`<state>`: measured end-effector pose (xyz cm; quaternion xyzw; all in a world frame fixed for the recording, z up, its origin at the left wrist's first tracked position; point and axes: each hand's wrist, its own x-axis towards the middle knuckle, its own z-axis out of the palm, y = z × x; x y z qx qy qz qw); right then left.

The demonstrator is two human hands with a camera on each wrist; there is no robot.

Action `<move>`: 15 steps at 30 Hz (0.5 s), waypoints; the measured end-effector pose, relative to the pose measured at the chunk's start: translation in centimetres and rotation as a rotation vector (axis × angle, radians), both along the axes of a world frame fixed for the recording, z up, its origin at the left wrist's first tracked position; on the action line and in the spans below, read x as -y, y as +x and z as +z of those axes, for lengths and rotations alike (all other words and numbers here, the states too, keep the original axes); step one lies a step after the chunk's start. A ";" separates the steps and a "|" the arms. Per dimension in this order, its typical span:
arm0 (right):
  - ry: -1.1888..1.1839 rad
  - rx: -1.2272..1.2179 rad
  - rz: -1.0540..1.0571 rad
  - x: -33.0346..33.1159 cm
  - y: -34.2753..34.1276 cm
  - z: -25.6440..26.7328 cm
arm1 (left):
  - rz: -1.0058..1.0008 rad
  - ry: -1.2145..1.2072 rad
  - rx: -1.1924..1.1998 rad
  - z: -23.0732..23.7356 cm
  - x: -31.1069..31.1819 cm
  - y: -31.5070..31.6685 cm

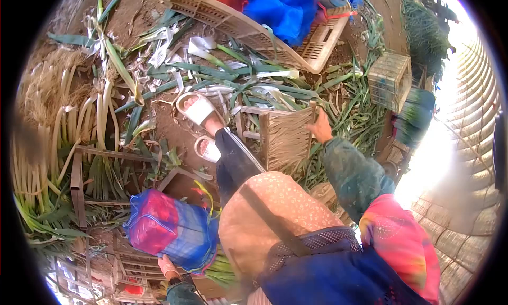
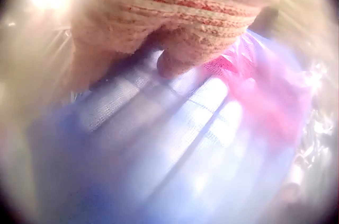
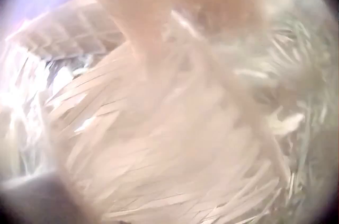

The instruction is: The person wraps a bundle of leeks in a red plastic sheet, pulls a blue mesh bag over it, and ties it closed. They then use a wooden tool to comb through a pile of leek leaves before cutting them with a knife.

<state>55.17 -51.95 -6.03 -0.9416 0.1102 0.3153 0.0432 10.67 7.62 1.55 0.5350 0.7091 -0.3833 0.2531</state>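
Left hand [image 2: 175,17]: knit-gloved, gripping the bag [image 2: 175,144].
Bag: blue mesh, whitish bright patches, pink toward the right.

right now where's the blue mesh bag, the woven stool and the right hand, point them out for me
blue mesh bag [image 1: 180,232]: head view, on the blue side of the bag
woven stool [image 1: 287,138]: head view, on its woven seat
right hand [image 1: 321,127]: head view, on the middle of the hand

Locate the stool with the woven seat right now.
In the head view, the stool is just right of centre, between the dark trouser leg and the right hand, which grips its edge.
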 end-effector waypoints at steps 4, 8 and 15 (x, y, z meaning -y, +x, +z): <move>0.172 -0.064 -0.399 4.2 -5.9 -2.0 | 0.044 0.006 0.126 -4.4 -3.1 -10.2; 0.330 -0.219 -0.535 6.1 -6.9 -4.8 | -0.316 -0.040 -0.033 -1.8 -2.1 -6.3; 0.363 -0.127 -0.439 0.1 -6.5 -1.6 | -0.058 -0.125 0.303 6.1 0.4 -4.9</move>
